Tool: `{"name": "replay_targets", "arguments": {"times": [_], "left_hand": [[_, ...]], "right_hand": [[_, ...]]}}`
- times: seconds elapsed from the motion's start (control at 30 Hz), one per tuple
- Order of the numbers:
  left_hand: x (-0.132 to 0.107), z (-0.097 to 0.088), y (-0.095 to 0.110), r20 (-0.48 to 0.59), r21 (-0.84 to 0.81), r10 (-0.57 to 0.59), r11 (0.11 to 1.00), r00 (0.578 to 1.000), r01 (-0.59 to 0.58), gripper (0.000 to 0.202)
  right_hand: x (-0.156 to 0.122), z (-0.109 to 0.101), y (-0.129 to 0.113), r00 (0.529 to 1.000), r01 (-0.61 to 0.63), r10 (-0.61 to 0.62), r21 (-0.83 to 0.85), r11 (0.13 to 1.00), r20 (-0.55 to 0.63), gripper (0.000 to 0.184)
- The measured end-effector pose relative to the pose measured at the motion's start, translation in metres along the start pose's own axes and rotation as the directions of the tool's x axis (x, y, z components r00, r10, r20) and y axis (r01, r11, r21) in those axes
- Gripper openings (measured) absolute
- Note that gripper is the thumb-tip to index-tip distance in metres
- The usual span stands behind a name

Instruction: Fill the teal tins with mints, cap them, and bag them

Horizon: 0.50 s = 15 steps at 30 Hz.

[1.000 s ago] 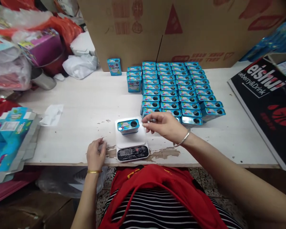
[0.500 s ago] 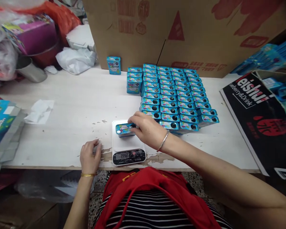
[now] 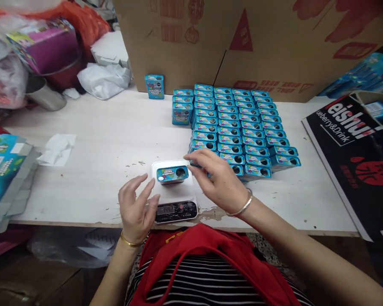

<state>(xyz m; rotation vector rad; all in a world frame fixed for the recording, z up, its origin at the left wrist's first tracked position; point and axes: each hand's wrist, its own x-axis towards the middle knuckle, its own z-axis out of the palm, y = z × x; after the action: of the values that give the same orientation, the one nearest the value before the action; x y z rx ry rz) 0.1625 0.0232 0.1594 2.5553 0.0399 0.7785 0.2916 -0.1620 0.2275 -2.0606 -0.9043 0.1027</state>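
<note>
A small blue candy tin [image 3: 172, 174] marked "Caramelo Macizo" stands on the white platform of a digital kitchen scale [image 3: 175, 193]. My right hand [image 3: 218, 178] is just right of the tin, thumb and fingers apart, holding nothing. On the other side, my left hand [image 3: 137, 206] is raised over the scale's left edge with its fingers spread. The scale's small display is lit, with its left end close to my left thumb. Behind my right hand stand close rows of matching blue tins [image 3: 230, 123].
One tin [image 3: 155, 86] stands apart against a large cardboard box [image 3: 191, 55] at the back. Flattened blue cartons [image 3: 6, 170] lie at the left, near a crumpled white paper [image 3: 58, 149]. A black carton [image 3: 347, 157] stands at the right.
My right hand has let go of the tin and moved off to its right. My left hand has risen from the table and come right towards the tin, its fingers spreading.
</note>
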Motion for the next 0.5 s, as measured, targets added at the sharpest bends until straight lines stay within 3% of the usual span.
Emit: {"name": "replay_targets", "arguments": {"times": [0.1, 0.2, 0.37, 0.43, 0.5], "left_hand": [[0.005, 0.003, 0.003, 0.048, 0.017, 0.082, 0.996, 0.995, -0.083, 0.045], [0.012, 0.01, 0.006, 0.104, 0.068, 0.116, 0.99, 0.988, -0.124, 0.043], [0.03, 0.016, 0.018, 0.201, 0.114, 0.198, 0.968, 0.959, -0.224, 0.038], [0.039, 0.012, 0.022, 0.192, 0.109, 0.209, 0.966, 0.959, -0.233, 0.039], [0.053, 0.014, 0.026, 0.167, 0.047, 0.214, 0.973, 0.962, -0.225, 0.04]], "right_hand": [[-0.017, -0.004, 0.014, 0.988, -0.138, 0.145, 0.105, 0.985, -0.055, 0.022], [-0.032, 0.005, 0.025, 0.958, -0.271, 0.285, 0.258, 0.928, -0.019, 0.032], [-0.038, 0.022, 0.026, 0.953, -0.298, 0.292, 0.425, 0.855, 0.081, 0.045], [-0.038, 0.016, 0.022, 0.956, -0.285, 0.287, 0.421, 0.861, 0.061, 0.042], [-0.04, -0.004, 0.021, 0.959, -0.264, 0.284, 0.396, 0.879, 0.009, 0.035]]}}
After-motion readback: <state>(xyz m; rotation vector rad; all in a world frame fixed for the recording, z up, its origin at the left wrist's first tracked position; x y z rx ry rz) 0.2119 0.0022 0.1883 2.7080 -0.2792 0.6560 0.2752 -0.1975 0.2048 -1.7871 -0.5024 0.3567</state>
